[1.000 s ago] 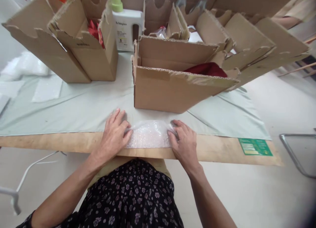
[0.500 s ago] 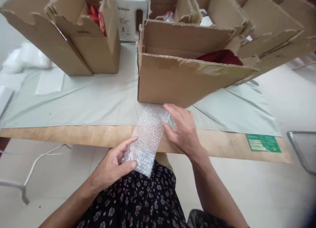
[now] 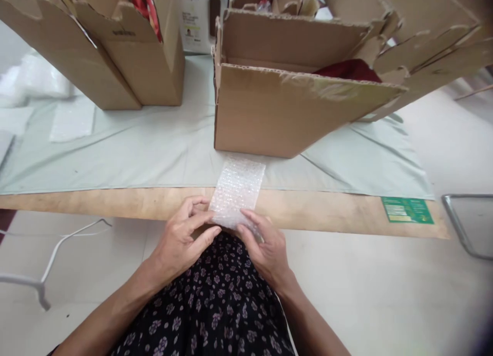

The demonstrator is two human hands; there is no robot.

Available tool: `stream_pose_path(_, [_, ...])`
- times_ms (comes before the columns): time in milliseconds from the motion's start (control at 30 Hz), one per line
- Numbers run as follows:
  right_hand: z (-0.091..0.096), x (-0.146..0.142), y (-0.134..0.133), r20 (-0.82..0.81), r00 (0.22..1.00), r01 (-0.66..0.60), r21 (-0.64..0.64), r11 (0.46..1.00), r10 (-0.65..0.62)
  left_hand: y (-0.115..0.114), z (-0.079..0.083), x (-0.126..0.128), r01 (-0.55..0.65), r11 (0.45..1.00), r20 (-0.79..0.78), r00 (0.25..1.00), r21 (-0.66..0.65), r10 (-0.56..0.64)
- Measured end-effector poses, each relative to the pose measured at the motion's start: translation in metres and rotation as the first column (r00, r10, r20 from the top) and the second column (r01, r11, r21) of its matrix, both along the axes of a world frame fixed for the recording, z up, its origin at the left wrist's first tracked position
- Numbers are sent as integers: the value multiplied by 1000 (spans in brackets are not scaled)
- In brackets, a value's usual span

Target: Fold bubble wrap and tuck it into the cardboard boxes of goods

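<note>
A clear bubble wrap bag [image 3: 239, 186] lies at the front edge of the table, its far end close to the big cardboard box. My left hand [image 3: 188, 232] is at its near left corner, fingers curled along the side and thumb by the near edge. At the near right corner my right hand [image 3: 265, 243] pinches the bag between thumb and fingers. The near edge of the bag is bent at the table edge, above my lap. What lies under the fingers is hidden.
A large cardboard box [image 3: 269, 114] with dark red cloth inside stands just beyond the bag. More cardboard boxes [image 3: 150, 71] stand left and behind. Bubble wrap pieces [image 3: 73, 119] lie at left. A green card [image 3: 407, 210] rests on the table's right edge.
My right hand has come down from the bag's upper right side to its near right corner. The bag's near end, which hung over my lap, no longer shows there.
</note>
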State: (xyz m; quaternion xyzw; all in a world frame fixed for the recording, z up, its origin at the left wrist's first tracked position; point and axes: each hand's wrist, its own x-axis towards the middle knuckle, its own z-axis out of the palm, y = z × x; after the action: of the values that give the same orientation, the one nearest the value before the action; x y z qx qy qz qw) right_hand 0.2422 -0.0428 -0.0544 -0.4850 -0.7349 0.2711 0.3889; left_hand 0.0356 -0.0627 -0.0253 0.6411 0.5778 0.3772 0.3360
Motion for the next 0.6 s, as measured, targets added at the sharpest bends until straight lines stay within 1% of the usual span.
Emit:
stream_pose_path(33, [0,1,2,6,1000,13,-19,1000,-13,3,0,1,14,999,6,1000,-35,-14])
stream_pose_path(100, [1,2,5,20,999,26,-41,999,-26,10,-2,4,6,994,-9,1000,-112,-7])
stream_pose_path(167, [1,4,5,37,998,50,-31,998,-49,17,-5,7,-22,987,-78,997,-159,9])
stream_pose_path(233, [0,7,3,70,992,97,49,994,-100,21,-8,9,-35,986,-151,988,-162,11])
stream_pose_path(300, [1,13,-1,103,981,139,203,969,-162,24,-11,11,-45,988,-201,980,-145,15])
stream_pose_path(333, [2,17,-3,119,978,131,280,951,-170,24,-12,11,-54,989,-216,976,-136,23])
stream_pose_path(367, [3,20,-4,142,978,96,340,936,-152,25,-13,11,-61,989,-229,973,-133,29])
stream_pose_path(400, [3,22,-4,179,978,37,370,928,-111,25,-13,11,-66,989,-242,970,-135,31])
stream_pose_path(433, [4,23,-4,229,972,-36,372,927,-54,25,-14,11,-68,988,-256,966,-139,31])
stream_pose_path(500, [3,24,1,325,943,-188,329,925,77,23,-13,10,-70,990,-281,959,-125,32])
stream_pose_path(533, [2,23,4,350,928,-240,305,922,125,22,-13,9,-67,994,-292,956,-89,38])
stream_pose_path(600, [0,22,11,345,921,-284,274,919,182,17,-10,6,-28,999,-315,948,40,40])
